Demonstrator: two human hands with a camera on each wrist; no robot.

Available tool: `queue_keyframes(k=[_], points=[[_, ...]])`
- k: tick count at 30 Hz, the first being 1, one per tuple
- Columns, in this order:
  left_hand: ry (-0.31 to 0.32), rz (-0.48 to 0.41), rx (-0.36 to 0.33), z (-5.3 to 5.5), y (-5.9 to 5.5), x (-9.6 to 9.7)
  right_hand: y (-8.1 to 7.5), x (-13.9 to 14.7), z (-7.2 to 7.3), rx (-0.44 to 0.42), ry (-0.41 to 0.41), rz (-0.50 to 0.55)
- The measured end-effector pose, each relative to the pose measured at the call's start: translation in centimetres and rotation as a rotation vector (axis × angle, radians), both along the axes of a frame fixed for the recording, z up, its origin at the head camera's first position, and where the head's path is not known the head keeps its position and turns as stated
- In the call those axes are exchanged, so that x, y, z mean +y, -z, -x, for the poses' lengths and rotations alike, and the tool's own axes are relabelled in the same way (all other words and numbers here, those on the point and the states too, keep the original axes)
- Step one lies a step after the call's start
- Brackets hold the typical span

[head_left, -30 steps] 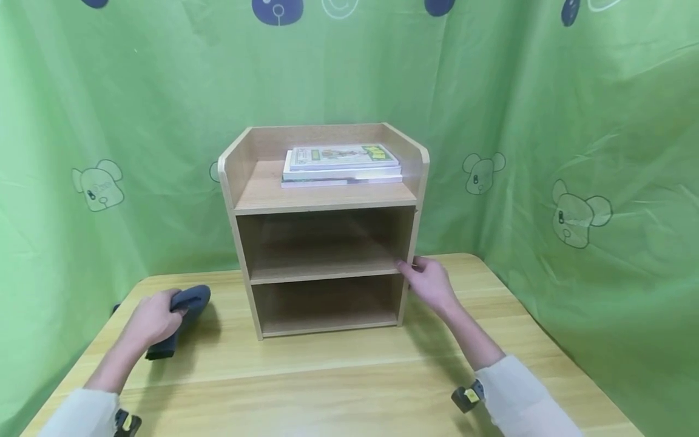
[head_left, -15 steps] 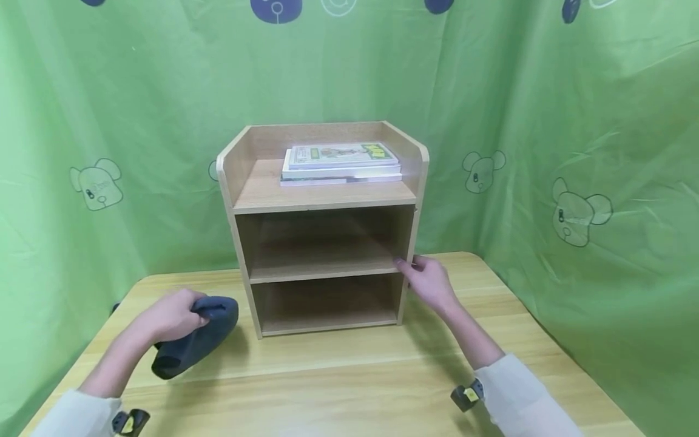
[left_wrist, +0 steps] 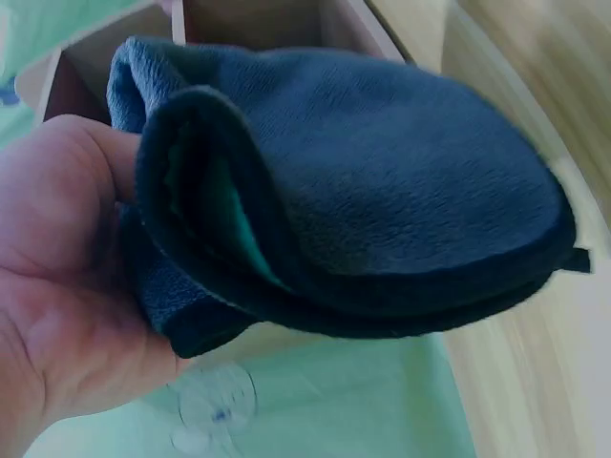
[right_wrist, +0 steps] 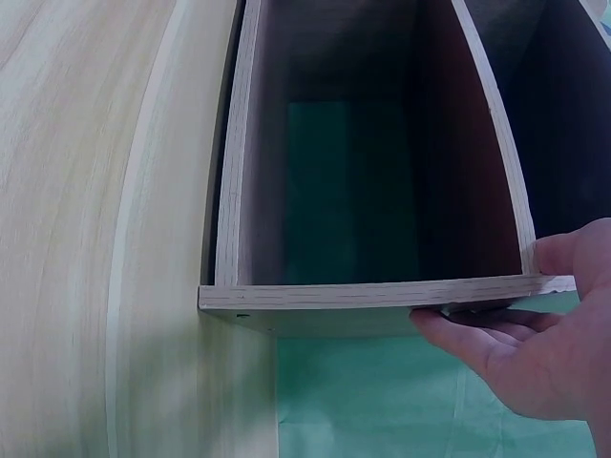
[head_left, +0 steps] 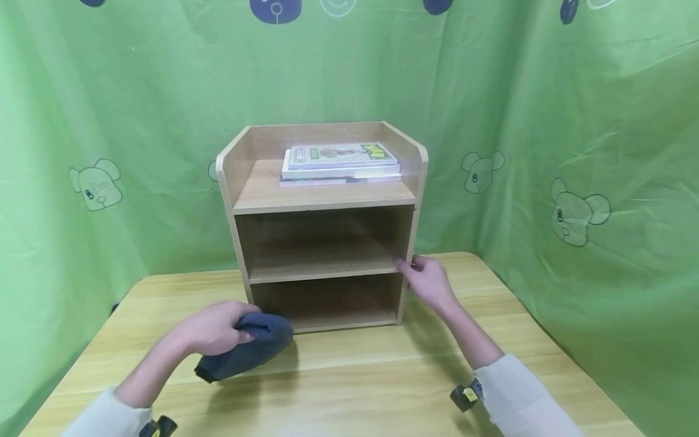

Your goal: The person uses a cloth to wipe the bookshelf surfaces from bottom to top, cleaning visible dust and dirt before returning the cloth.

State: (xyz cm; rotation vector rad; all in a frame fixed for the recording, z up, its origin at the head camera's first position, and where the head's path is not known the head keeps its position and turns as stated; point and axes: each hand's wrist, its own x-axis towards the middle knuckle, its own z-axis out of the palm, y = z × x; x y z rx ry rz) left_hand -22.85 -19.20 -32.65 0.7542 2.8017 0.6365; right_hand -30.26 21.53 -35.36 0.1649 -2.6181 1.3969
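Note:
My left hand (head_left: pixel 215 329) grips a folded dark blue-grey cloth (head_left: pixel 264 345) with a black edge binding. In the head view the cloth hangs above the table, covering the lower left front corner of a small wooden shelf (head_left: pixel 327 203); whether they touch I cannot tell. The left wrist view shows the folded cloth (left_wrist: pixel 410 172) bulging out from between thumb and fingers. At the shelf's right side panel, my right hand (head_left: pixel 431 284) holds on, thumb at the middle board's front and fingers behind the panel's outer face. The right wrist view also shows this hand (right_wrist: pixel 544 348) pinching the panel.
Several stacked books (head_left: pixel 341 165) lie on the shelf's top board. Below it are two open compartments. The shelf stands on a light wooden table (head_left: pixel 355 388), with green patterned curtains (head_left: pixel 349 73) behind and at both sides.
My left hand has carried the cloth rightward from the table's left side to the front of the shelf's lower left corner. The right hand keeps its hold on the side panel.

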Motion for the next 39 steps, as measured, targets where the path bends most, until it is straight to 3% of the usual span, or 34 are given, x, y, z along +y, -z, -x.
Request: queue_keyframes(k=[8,12,16,18,21,24,26,29,32,36,39], points=[[-0.044,-0.073,0.197,0.6,0.5,4.0,0.1,0.0,0.0,0.007,0.007,-0.014],[-0.053,-0.083,0.25,1.0,0.9,5.3,0.1,-0.1,0.0,0.01,0.01,-0.016],[-0.107,-0.079,0.3,1.3,1.9,6.4,0.3,0.0,0.1,0.008,0.009,-0.014],[-0.112,-0.068,0.358,1.5,2.6,6.9,0.3,0.0,0.1,0.009,0.011,-0.012],[-0.063,-0.03,0.499,1.7,4.0,7.5,0.4,0.0,0.2,0.015,0.011,-0.009],[-0.001,0.053,0.635,2.0,5.7,7.8,0.6,0.0,0.2,0.016,0.016,-0.009],[0.023,0.119,0.684,2.2,7.0,8.0,0.6,0.0,0.1,0.014,0.016,-0.014],[0.041,0.189,0.693,2.3,8.6,8.0,0.6,0.0,0.1,0.004,0.016,-0.012],[0.017,0.197,0.612,2.0,9.7,7.9,0.6,0.0,0.1,-0.003,0.015,-0.01],[-0.042,0.154,0.494,1.9,10.3,7.9,0.6,0.1,0.1,-0.001,0.017,-0.012],[-0.074,0.138,0.45,1.9,10.4,8.1,0.5,0.1,0.1,0.004,0.019,-0.01]])
